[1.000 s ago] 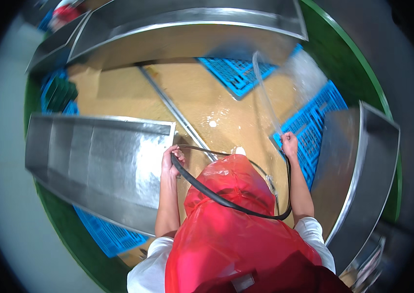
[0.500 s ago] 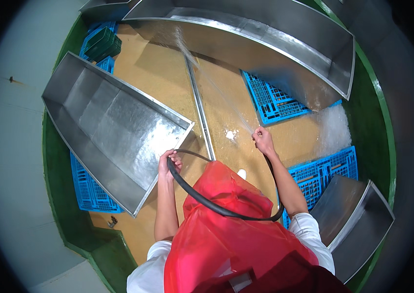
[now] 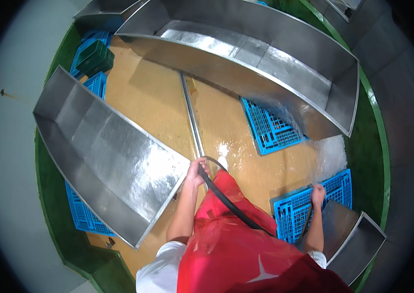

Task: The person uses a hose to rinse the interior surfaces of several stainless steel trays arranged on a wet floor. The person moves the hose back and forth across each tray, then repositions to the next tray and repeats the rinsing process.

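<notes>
My left hand is closed round a black hose, which loops across my red apron. Out to the right, my right hand grips the same hose near its end, above a blue plastic pallet. A spray of water leaves my right hand and strikes the lower right outer side of a long stainless steel tank. That tank's right end stands over another blue pallet. Beside the spray lies a white, ice-like heap on the floor.
A second steel tank is close on my left, above blue pallets. A smaller steel tank stands at lower right. A metal floor channel crosses the wet tan floor. Green crates sit at the far left; a green kerb borders the floor.
My right hand has swung right and nearer, and the spray has shifted from the long tank's left part to its right end. My left hand has moved right, still holding the hose.
</notes>
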`<state>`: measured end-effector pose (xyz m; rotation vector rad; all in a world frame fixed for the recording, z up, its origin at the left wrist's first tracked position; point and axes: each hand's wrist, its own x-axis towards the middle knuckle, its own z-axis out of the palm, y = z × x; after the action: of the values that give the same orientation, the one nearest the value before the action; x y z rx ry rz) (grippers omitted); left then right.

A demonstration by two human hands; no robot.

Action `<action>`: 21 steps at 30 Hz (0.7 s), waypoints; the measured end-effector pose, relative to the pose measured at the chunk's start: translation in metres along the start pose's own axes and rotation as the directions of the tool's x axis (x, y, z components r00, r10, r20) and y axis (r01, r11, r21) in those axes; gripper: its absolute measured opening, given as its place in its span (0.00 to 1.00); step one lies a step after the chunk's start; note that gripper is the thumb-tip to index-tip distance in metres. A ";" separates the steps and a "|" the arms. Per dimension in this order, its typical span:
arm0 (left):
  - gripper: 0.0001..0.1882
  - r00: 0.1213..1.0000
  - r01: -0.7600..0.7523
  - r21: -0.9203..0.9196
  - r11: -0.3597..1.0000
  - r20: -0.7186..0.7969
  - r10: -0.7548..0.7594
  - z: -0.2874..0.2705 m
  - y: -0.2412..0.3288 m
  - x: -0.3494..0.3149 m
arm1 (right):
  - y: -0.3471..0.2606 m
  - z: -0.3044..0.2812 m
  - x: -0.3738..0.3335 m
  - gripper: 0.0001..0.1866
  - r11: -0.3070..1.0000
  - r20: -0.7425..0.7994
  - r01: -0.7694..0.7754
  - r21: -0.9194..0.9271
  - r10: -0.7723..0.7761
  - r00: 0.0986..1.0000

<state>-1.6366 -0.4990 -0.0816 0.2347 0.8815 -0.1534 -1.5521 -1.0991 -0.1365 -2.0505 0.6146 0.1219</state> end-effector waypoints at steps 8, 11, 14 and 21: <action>0.15 0.991 0.130 0.110 0.985 0.001 -0.131 0.103 0.086 0.087 | -0.054 -0.049 -0.025 0.12 0.984 -0.354 -0.161 -0.082 0.122 0.927; 0.14 0.984 0.170 0.087 0.982 0.041 -0.174 0.136 0.119 0.102 | -0.112 -0.017 0.002 0.11 0.996 -0.351 -0.065 -0.059 0.040 0.935; 0.13 0.980 0.179 0.066 0.982 0.074 -0.184 0.159 0.146 0.119 | -0.164 0.027 0.048 0.10 0.998 -0.275 0.049 -0.044 -0.059 0.959; 0.10 0.961 0.163 0.038 0.986 0.218 -0.168 0.167 0.223 0.155 | -0.349 0.178 0.136 0.08 0.953 0.031 0.285 -0.105 -0.283 0.959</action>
<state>-1.3637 -0.3347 -0.0687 0.1577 0.6775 -0.3379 -1.2424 -0.8578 -0.0043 -2.2180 0.3025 0.0020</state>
